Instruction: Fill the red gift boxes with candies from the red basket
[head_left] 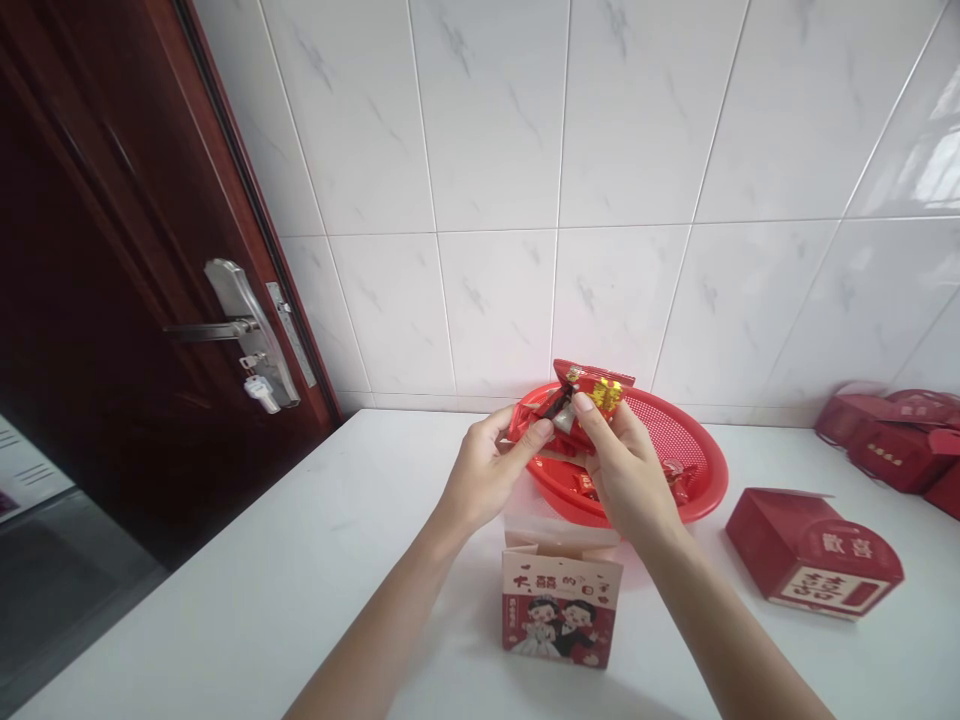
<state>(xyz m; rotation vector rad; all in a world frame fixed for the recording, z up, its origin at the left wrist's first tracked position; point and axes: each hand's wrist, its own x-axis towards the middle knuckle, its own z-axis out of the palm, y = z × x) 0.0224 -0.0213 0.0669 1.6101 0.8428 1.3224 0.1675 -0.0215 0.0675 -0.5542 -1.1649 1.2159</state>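
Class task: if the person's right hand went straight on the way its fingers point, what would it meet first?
The right hand already pinches a red foil packet, so that comes first. Beyond it lie the red plastic basket's far rim and the white tiled wall, though depth is unclear.

Bright, soft light; glare on right wall tiles (907, 150); edges bowed.

Red packet (596, 390) between both hands (484, 475) (626, 470)

left hand (480, 475), right hand (626, 470), both pinching
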